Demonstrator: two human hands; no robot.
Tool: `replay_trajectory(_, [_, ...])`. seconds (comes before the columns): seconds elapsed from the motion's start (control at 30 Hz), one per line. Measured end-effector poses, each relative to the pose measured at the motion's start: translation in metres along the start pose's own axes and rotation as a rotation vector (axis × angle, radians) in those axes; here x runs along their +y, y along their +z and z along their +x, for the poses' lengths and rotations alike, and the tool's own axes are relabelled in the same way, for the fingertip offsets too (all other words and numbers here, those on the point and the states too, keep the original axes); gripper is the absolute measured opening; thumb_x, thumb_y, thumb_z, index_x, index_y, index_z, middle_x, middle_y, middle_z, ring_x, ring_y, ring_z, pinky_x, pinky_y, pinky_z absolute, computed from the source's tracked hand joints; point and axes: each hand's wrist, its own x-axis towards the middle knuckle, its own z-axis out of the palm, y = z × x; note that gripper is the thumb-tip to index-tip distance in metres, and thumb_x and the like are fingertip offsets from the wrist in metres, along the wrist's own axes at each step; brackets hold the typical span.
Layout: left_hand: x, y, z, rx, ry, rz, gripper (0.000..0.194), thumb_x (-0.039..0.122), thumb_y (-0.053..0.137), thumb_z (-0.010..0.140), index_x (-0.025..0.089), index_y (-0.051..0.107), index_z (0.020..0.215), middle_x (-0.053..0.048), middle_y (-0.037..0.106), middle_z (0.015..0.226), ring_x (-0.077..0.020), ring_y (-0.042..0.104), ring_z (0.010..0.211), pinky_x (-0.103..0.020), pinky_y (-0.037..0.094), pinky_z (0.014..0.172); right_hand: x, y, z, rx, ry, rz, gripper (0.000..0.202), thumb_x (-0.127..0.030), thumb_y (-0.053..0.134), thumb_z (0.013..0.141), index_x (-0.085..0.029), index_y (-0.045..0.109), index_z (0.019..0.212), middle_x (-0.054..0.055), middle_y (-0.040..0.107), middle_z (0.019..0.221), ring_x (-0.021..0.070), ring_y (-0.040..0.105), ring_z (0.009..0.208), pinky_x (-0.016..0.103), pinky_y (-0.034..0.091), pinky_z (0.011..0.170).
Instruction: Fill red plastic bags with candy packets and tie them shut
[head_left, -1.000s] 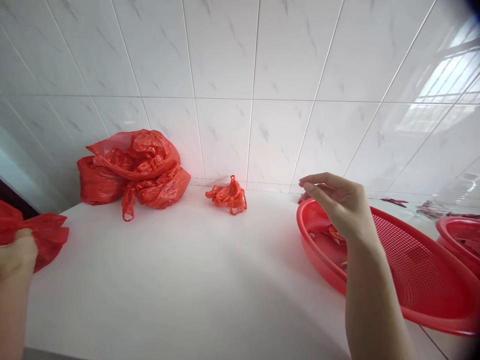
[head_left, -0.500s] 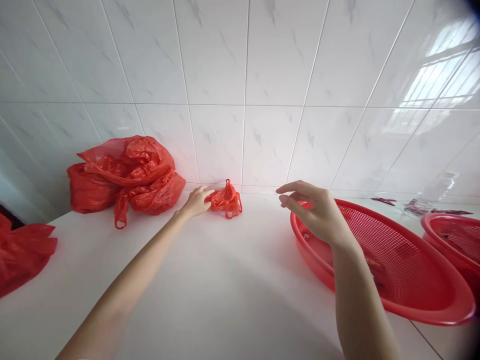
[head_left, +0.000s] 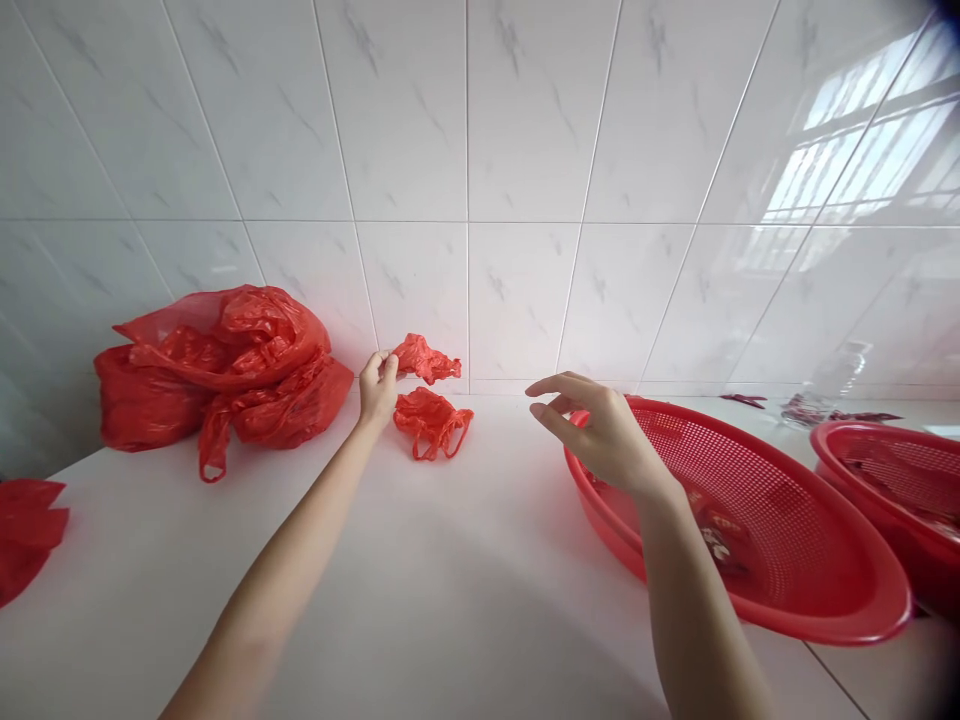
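My left hand (head_left: 379, 385) is closed on a small crumpled red plastic bag (head_left: 426, 358), held up just above the white countertop (head_left: 450, 580) near the wall. Below it, a second red plastic bag (head_left: 431, 425) lies crumpled on the counter with its handle loops showing. My right hand (head_left: 589, 425) hovers with thumb and fingers apart, nothing between them. It is over the near-left rim of a large red plastic basket (head_left: 795, 540), which has several small packets (head_left: 724, 535) in it, partly hidden by my forearm.
A large heap of red plastic bags (head_left: 232, 370) stands against the tiled wall (head_left: 525, 130) on the left. Part of another red bag (head_left: 30, 535) shows at the left edge. At the right are a second red basket (head_left: 885, 435), a clear bottle (head_left: 836, 385) and dark red scraps (head_left: 742, 400).
My left hand has taken hold of a small red bag from the little pile and lifted it, leaving another on the counter. My right hand stays open by the basket. The view has shifted slightly right.
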Motion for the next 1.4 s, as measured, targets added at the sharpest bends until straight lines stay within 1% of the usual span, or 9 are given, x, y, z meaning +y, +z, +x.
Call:
replay_trajectory(0.33, [0.075,0.006,-0.044,-0.321,-0.363,-0.868,0.014,0.029,0.066,0.088,0.019,0.068,0.097,-0.004,0.069,0.105,-0.0155,0.063,0.094,-0.028,0.053,0.083,0.011,0.03,0.008,-0.048,0.098,-0.124,0.069,-0.05,0.064,0.086,-0.028,0.041,0.147,0.013,0.056,0.137,0.0287,0.059,0.115,0.042,0.052,0.086])
replay_trajectory(0.43, [0.091,0.005,-0.054,-0.374,-0.441,-0.918,0.014,0.023,0.061,0.092,0.017,0.069,0.102,-0.005,0.07,0.104,-0.0159,0.064,0.094,-0.028,0.054,0.08,0.014,0.039,0.012,-0.019,0.059,-0.079,0.055,-0.036,0.062,0.087,-0.027,0.05,0.139,0.009,0.064,0.126,0.024,0.064,0.102,0.036,0.052,0.081])
replay_trajectory(0.57, [0.098,-0.001,-0.054,-0.321,-0.509,-0.955,0.012,0.019,0.06,0.092,0.014,0.069,0.096,-0.004,0.071,0.096,-0.0142,0.067,0.086,-0.026,0.056,0.076,0.019,0.035,0.015,0.069,0.07,-0.021,0.027,-0.016,0.052,0.084,-0.023,0.069,0.104,0.001,0.073,0.09,0.0162,0.064,0.075,0.028,0.049,0.067])
replay_trajectory(0.77, [0.104,-0.025,-0.035,-0.034,-0.613,-0.998,0.026,0.009,0.056,0.092,0.014,0.057,0.067,0.002,0.062,0.063,-0.0073,0.061,0.056,-0.02,0.055,0.066,0.028,0.014,0.014,0.102,0.079,0.073,0.038,-0.006,0.046,0.074,-0.02,0.073,0.097,0.003,0.074,0.094,0.0169,0.065,0.083,0.027,0.05,0.069])
replay_trajectory(0.9, [0.107,-0.033,-0.033,0.055,-0.493,-1.0,0.015,0.01,0.055,0.092,0.015,0.063,0.08,-0.001,0.068,0.078,-0.0068,0.067,0.07,-0.021,0.056,0.082,0.021,0.011,0.012,0.024,0.15,0.197,0.03,-0.012,0.05,0.079,-0.018,0.072,0.098,0.005,0.073,0.088,0.0179,0.066,0.077,0.027,0.05,0.063])
replay_trajectory(1.03, [0.104,-0.023,-0.045,-0.103,-0.203,-0.763,0.028,0.023,0.069,0.084,0.022,0.062,0.111,-0.006,0.068,0.116,-0.0175,0.067,0.107,-0.034,0.051,0.102,0.011,0.01,0.01,-0.016,0.222,0.343,0.017,-0.028,0.058,0.085,-0.016,0.069,0.092,0.005,0.07,0.08,0.016,0.062,0.064,0.024,0.044,0.051])
replay_trajectory(1.17, [0.103,-0.007,-0.067,-0.32,0.15,-0.286,0.073,0.031,0.08,0.073,0.034,0.047,0.138,-0.008,0.042,0.153,-0.0306,0.05,0.134,-0.05,0.039,0.113,0.009,0.012,0.01,0.006,0.27,0.367,0.026,-0.042,0.062,0.087,-0.017,0.063,0.079,0.0,0.059,0.066,0.0113,0.05,0.054,0.022,0.036,0.045])
replay_trajectory(1.3, [0.112,0.01,-0.093,-0.539,0.195,0.153,0.101,0.043,0.085,0.067,0.039,0.029,0.152,-0.005,0.006,0.167,-0.0384,0.01,0.152,-0.058,0.027,0.118,0.006,0.018,0.01,0.002,0.272,0.37,0.036,-0.05,0.064,0.086,-0.017,0.057,0.073,-0.002,0.051,0.061,0.01,0.045,0.051,0.022,0.033,0.044])
replay_trajectory(1.4, [0.112,0.025,-0.108,-0.542,0.175,0.22,0.067,0.046,0.077,0.076,0.033,0.051,0.137,-0.007,0.028,0.16,-0.0351,0.016,0.151,-0.053,0.033,0.116,0.003,0.021,0.009,-0.08,0.215,0.388,0.039,-0.054,0.062,0.087,-0.017,0.058,0.075,-0.001,0.053,0.064,0.0111,0.048,0.054,0.023,0.036,0.048])
